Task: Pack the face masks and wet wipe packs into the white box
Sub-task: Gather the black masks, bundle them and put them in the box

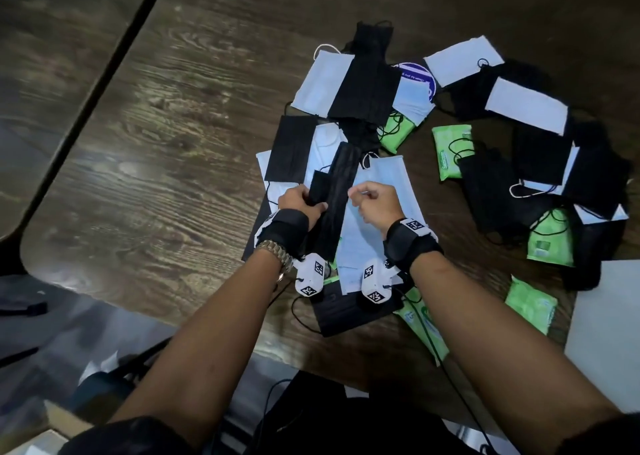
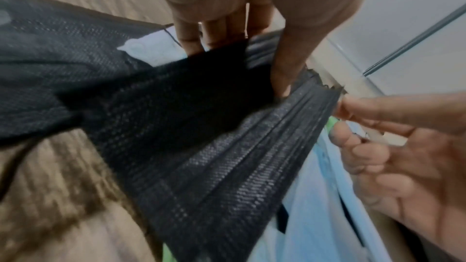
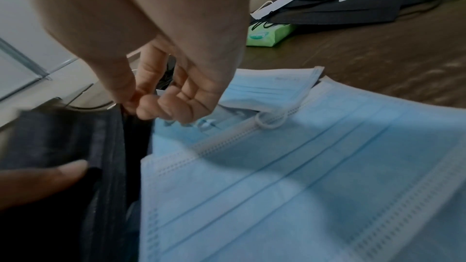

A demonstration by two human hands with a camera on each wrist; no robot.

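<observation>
My left hand grips a long, folded black face mask just above the pile, fingers on one side and thumb on the other. Beside it, my right hand has its fingers curled, and thumb and forefinger pinch the right edge of that black mask. A light blue mask lies flat under both hands. More black and pale masks spread across the wooden table. Green wet wipe packs lie among them. A corner of the white box shows at the right edge.
Other green packs lie at the right, the lower right and by my right wrist. A round blue-rimmed label peeks out under the far masks. The table's rounded front-left corner borders a dark floor.
</observation>
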